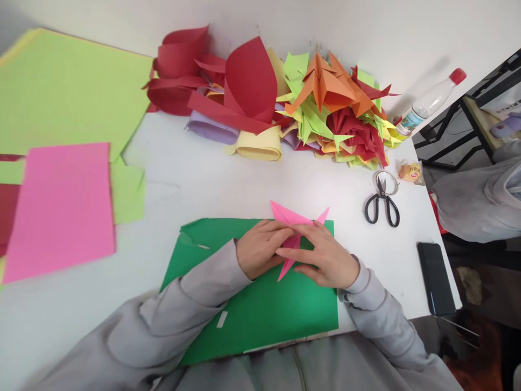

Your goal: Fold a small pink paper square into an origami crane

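A pink folded paper piece (288, 214) with several pointed tips lies over the green board (280, 315) on the white table. My left hand (260, 247) rests on its left side, fingers pressed together against the paper. From the right, my right hand (323, 255) reaches over it with fingers spread, some of them touching the paper and my left fingertips. Between and beneath the hands the middle of the folded piece is mostly hidden. One pink tip shows below the hands, two above.
Behind are rolled red paper (252, 81) and a heap of folded paper pieces (325, 108). Black-handled scissors (381, 201), a phone (436, 278), a wrapped snack (410, 172) and a bottle (427, 103) are rightward. Pink sheets (65, 206) and green sheets (73, 92) lie left.
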`<state>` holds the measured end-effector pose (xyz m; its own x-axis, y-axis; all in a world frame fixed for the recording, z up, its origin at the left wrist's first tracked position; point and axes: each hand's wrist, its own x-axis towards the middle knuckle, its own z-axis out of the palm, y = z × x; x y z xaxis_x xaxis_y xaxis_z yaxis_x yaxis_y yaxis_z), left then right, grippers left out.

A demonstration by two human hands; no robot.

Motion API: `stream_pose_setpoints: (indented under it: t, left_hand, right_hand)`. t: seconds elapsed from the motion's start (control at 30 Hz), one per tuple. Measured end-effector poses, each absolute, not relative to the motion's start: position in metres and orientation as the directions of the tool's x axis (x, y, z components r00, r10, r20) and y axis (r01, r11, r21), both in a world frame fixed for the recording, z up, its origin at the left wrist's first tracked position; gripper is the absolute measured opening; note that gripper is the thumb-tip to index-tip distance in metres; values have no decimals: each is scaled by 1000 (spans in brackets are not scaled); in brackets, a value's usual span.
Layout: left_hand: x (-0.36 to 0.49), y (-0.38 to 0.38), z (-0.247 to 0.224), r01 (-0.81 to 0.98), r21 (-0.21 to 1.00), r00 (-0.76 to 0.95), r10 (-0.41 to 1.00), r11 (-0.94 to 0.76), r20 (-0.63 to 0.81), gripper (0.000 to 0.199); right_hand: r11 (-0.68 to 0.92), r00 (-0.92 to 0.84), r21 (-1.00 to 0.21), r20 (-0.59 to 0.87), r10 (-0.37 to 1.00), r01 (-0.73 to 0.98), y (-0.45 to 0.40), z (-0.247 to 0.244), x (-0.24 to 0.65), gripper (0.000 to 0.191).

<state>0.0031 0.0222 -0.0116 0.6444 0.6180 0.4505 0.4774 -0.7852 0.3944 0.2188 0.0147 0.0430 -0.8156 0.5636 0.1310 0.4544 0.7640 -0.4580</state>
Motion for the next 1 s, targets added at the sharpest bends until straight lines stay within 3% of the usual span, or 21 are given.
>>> stream_pose_setpoints:
  t: [0.23, 0.37, 0.5, 0.7, 1.0]
  left_hand:
    - [7, 24, -3, 515, 272, 599, 568, -813, 564, 31]
    - [8, 26, 3, 482, 157, 615, 460, -862, 640, 27]
    - [6, 27, 6, 460, 145, 602, 428, -876, 674, 24]
    - [7, 26, 7, 453, 150, 582, 419, -879, 696, 15]
    - [12, 18, 9, 441, -33, 643, 290, -897, 709, 21]
  right_hand:
    - [748, -784, -485, 182, 593, 453, 12, 35, 218, 19]
    - [687, -722, -619, 266, 639, 380, 15, 38, 224, 11]
    - [631, -717, -695, 241, 654, 343, 20, 42, 231, 15]
    - [632, -696, -707, 278, 662, 319, 22, 40, 231, 22]
    - [589, -624, -737, 297, 723, 332, 21, 40, 228, 14]
